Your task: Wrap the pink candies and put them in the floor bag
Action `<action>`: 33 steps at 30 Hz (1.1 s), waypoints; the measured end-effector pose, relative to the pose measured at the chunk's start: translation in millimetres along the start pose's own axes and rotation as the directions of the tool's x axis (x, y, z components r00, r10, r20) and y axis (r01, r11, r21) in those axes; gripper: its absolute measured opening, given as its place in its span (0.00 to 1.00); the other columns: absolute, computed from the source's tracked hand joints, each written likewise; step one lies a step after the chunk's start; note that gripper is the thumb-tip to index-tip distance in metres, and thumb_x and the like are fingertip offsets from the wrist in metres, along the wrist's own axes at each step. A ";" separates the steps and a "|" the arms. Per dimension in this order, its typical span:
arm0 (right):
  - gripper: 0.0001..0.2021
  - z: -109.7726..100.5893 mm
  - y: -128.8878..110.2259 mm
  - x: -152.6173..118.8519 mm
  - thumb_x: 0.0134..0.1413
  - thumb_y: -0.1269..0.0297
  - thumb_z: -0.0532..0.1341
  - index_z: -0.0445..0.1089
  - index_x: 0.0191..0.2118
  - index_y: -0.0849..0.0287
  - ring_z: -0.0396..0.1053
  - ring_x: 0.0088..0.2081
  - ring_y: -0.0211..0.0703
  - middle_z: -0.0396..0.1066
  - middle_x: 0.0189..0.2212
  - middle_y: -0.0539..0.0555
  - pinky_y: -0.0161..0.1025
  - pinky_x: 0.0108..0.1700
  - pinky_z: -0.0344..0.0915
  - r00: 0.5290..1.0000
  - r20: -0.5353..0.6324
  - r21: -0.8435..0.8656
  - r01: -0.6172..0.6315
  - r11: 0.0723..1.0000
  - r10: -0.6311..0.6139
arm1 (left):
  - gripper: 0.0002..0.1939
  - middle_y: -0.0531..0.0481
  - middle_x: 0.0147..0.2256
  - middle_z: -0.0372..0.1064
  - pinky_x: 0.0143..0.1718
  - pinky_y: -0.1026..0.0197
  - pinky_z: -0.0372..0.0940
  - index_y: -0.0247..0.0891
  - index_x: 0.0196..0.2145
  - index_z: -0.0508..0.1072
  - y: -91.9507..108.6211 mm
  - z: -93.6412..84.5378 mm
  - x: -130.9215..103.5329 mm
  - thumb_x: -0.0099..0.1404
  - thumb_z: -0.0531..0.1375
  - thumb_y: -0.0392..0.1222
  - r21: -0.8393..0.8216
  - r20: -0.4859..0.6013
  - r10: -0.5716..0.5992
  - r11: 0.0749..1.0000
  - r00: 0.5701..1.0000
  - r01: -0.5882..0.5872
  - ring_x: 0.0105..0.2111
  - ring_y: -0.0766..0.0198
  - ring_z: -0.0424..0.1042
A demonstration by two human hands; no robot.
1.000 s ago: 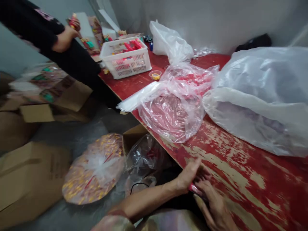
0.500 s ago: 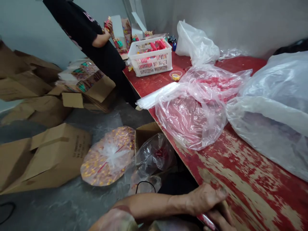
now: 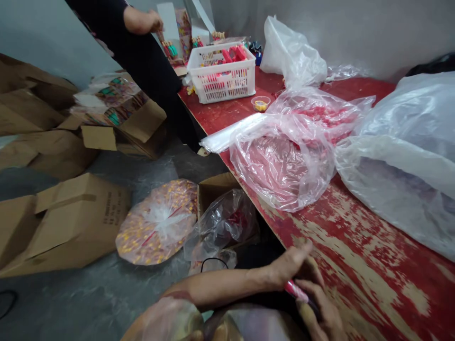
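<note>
1. Both hands have risen from the bottom edge to lower centre-right; left hand [image 3: 289, 265] curled over a red-pink stick [image 3: 293, 290]
2. Right hand [image 3: 322, 310] pinches its lower end, at the table [image 3: 373, 265] edge; handling continues

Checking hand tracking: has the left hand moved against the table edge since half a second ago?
Yes. The left hand has lifted slightly and its fingers point further up along the red table edge, exposing more of the pink stick shared with the right hand.

White basket [image 3: 222, 76], plastic bags [image 3: 284, 161], cardboard boxes [image 3: 71, 222]
</note>
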State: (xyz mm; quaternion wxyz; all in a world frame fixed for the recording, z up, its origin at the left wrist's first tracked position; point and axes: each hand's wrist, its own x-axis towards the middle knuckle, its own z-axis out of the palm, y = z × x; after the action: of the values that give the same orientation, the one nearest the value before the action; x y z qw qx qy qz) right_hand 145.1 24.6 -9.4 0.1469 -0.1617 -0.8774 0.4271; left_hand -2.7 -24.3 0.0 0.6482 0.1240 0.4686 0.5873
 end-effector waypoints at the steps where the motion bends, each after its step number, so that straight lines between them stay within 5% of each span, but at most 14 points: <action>1: 0.13 -3.0 -2.3 8.0 0.62 0.53 0.53 0.68 0.47 0.50 0.76 0.40 0.43 0.77 0.41 0.52 0.33 0.39 0.74 1.000 0.016 0.079 0.004 0.997 -0.005 | 0.44 0.45 0.18 0.67 0.28 0.63 0.60 0.32 0.19 0.73 1.1 -3.5 1.0 0.59 0.37 0.74 -0.126 -0.017 -0.011 0.992 1.000 0.008 0.21 0.65 0.65; 6: 0.13 -11.2 -3.4 35.5 0.61 0.65 0.56 0.64 0.50 0.49 0.72 0.46 0.37 0.72 0.44 0.51 0.32 0.47 0.71 0.998 -0.048 0.261 0.041 0.964 -0.030 | 0.36 0.42 0.31 0.74 0.36 0.63 0.63 0.31 0.32 0.77 13.2 -16.8 -3.3 0.61 0.47 0.69 -0.344 -0.171 0.128 0.921 0.977 -0.180 0.30 0.64 0.70; 15: 0.12 -13.6 -10.1 43.3 0.54 0.75 0.56 0.63 0.44 0.56 0.70 0.40 0.38 0.71 0.37 0.53 0.34 0.41 0.70 0.965 -0.101 0.010 0.245 0.970 -0.242 | 0.38 0.37 0.30 0.75 0.34 0.61 0.64 0.30 0.31 0.77 26.5 -20.0 7.9 0.69 0.36 0.60 -0.335 -0.146 0.113 0.929 0.983 -0.156 0.33 0.58 0.73; 20: 0.08 -7.5 -8.9 41.7 0.55 0.76 0.54 0.62 0.39 0.58 0.68 0.36 0.39 0.68 0.35 0.55 0.37 0.36 0.69 0.955 -0.066 -0.067 0.286 0.956 -0.290 | 0.38 0.38 0.31 0.75 0.38 0.58 0.65 0.30 0.33 0.76 19.9 -15.1 11.5 0.68 0.37 0.62 -0.265 -0.136 0.092 0.956 0.986 -0.126 0.36 0.56 0.74; 24: 0.13 -4.2 -3.1 39.0 0.60 0.69 0.53 0.60 0.50 0.61 0.70 0.44 0.46 0.70 0.42 0.61 0.41 0.42 0.71 0.959 0.005 -0.144 0.282 0.948 -0.284 | 0.39 0.37 0.31 0.76 0.42 0.55 0.65 0.29 0.35 0.76 14.1 -13.6 10.6 0.62 0.44 0.70 -0.228 -0.113 0.076 0.969 0.991 -0.100 0.37 0.54 0.74; 29: 0.08 -9.4 -4.5 36.5 0.64 0.66 0.49 0.62 0.45 0.56 0.69 0.28 0.39 0.69 0.29 0.50 0.35 0.28 0.67 0.966 0.194 -0.103 0.194 0.976 -0.172 | 0.43 0.36 0.33 0.75 0.39 0.55 0.66 0.28 0.36 0.76 14.3 -11.9 10.5 0.55 0.48 0.76 -0.181 -0.142 0.072 0.979 0.987 -0.097 0.38 0.52 0.74; 33: 0.07 -14.8 -10.7 37.9 0.61 0.67 0.52 0.61 0.44 0.57 0.69 0.33 0.40 0.69 0.33 0.53 0.36 0.33 0.67 0.965 0.131 -0.078 0.240 0.968 -0.229 | 0.42 0.39 0.30 0.75 0.35 0.60 0.63 0.29 0.32 0.76 13.3 -11.0 10.4 0.54 0.48 0.76 -0.171 -0.136 0.070 0.981 0.988 -0.093 0.32 0.59 0.73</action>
State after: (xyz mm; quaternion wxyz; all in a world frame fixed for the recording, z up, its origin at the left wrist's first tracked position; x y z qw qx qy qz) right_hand 115.0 44.2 12.5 0.1355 -0.0371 -0.9167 0.3741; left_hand -20.9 -15.7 -1.2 0.6001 0.0468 0.4504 0.6594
